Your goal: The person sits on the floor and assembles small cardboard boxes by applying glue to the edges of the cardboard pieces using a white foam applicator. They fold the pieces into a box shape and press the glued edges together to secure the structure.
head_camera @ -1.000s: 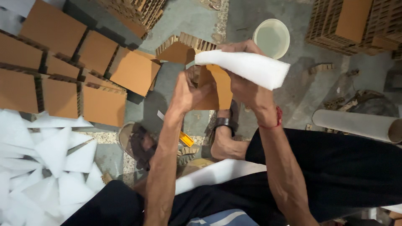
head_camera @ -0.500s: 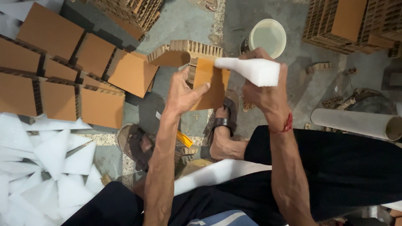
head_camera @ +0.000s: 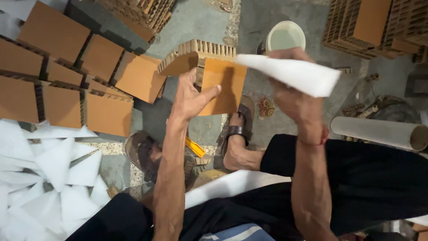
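Left hand: fingers spread open, palm flat against the cardboard block. It presses but does not wrap around it.
Right hand: fingers closed around a white foam piece. The foam sticks out to the right and its left tip touches the block.
Cardboard block: brown, with a wavy edge on top. It is up in the air in the middle, above the feet in sandals.
Far: a white bucket on the grey floor.
Left: rows of brown cardboard blocks.
Near left: a pile of white foam triangles.
Right: a cardboard tube lying down.
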